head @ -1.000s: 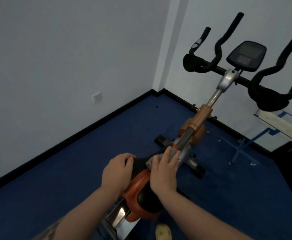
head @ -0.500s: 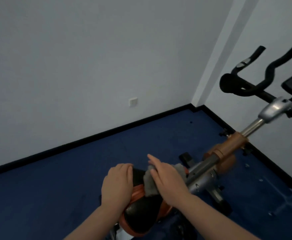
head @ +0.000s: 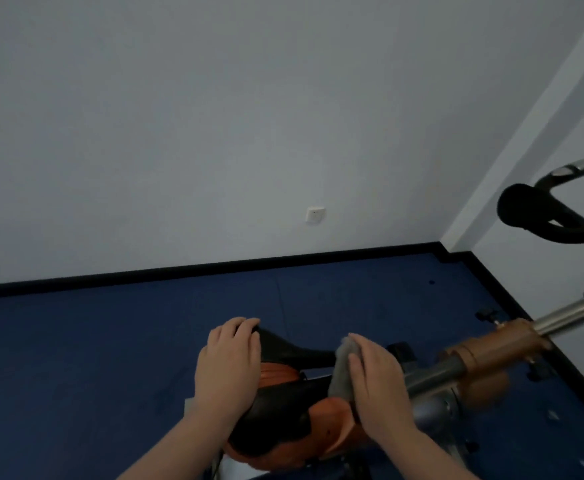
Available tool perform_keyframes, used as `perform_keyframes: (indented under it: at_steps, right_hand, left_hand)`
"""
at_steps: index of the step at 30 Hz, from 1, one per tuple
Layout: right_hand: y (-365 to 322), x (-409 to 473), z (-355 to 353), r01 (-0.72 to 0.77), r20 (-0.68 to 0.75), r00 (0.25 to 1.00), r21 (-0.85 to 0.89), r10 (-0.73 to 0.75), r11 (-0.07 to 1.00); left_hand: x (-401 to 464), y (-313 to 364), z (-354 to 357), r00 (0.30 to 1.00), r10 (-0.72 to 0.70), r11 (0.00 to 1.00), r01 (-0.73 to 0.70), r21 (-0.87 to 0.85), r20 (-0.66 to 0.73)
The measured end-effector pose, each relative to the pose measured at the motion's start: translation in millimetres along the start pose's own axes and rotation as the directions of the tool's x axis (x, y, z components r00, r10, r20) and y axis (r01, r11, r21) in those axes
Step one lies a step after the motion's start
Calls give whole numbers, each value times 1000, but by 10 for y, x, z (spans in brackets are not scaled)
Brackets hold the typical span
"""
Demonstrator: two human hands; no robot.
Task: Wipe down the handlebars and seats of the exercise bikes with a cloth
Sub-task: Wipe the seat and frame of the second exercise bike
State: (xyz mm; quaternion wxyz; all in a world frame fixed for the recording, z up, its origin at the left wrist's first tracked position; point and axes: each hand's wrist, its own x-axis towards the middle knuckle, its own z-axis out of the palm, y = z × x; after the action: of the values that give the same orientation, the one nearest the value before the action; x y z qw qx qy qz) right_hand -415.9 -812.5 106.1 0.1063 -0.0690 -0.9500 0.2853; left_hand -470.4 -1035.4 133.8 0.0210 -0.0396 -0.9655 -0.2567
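Grey cloth sits pressed under your right hand, whose flat fingers pin it against the right side of the seat rather than curling around it. Your left hand is cupped over the seat's left edge, fingers bent across the black top near its narrow nose, holding the saddle. That seat is black on top with orange trim along its sides, low in the middle of the view between your 2 forearms. From under your right hand a grey frame tube runs up and right into a brown collar, then a silver post. Black handlebars show at the right edge, partly cut off. Below lies blue floor with a black skirting against the pale wall, where 1 white socket plate sits. No brand, label or writing can be read anywhere.
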Motion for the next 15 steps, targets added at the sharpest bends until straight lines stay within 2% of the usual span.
perform_keyframes:
  at_steps: [2, 4, 6, 8, 9, 11, 12, 13, 14, 15]
  right_hand:
    - [-125, 26, 39, -179, -59, 982, 31, 180, 983]
    - [-327, 108, 67, -259, -51, 965, -106, 255, 960]
    - [-497, 210, 43, -197, -7, 979, -290, 203, 937]
    - [-561, 263, 48, -13, 73, 996, -362, 43, 932]
    - [-549, 241, 54, 90, 107, 993, -316, -59, 944]
    - [-404, 174, 10, 256, 174, 956, -97, -237, 962]
    - [-284, 150, -8, 294, 188, 937, 27, -294, 955]
    - [-175, 138, -30, 269, 166, 942, 147, -292, 952]
    - [-101, 142, -44, 173, 91, 975, 269, -203, 948]
    - [-100, 162, -53, 28, 21, 999, 398, -39, 917]
  left_hand:
    - [0, 8, 5, 1000, -5, 1000, 5, -3, -3]
    - [8, 4, 7, 1000, -4, 1000, 4, 0, -8]
    - [24, 4, 17, 1000, -9, 1000, 9, -9, -17]
    - [29, 2, 23, 1000, -11, 1000, 10, -30, -26]
    - [23, -4, 28, 1000, -11, 999, 10, -37, -28]
    - [11, -15, 27, 1000, -8, 999, 7, -39, -27]
    - [8, -18, 24, 1000, -4, 999, 3, -39, -24]
    - [8, -17, 23, 1000, -2, 999, 1, -40, -26]
    - [12, -19, 23, 1000, -4, 999, 3, -39, -31]
    - [17, -18, 24, 999, -5, 999, 4, -38, -37]
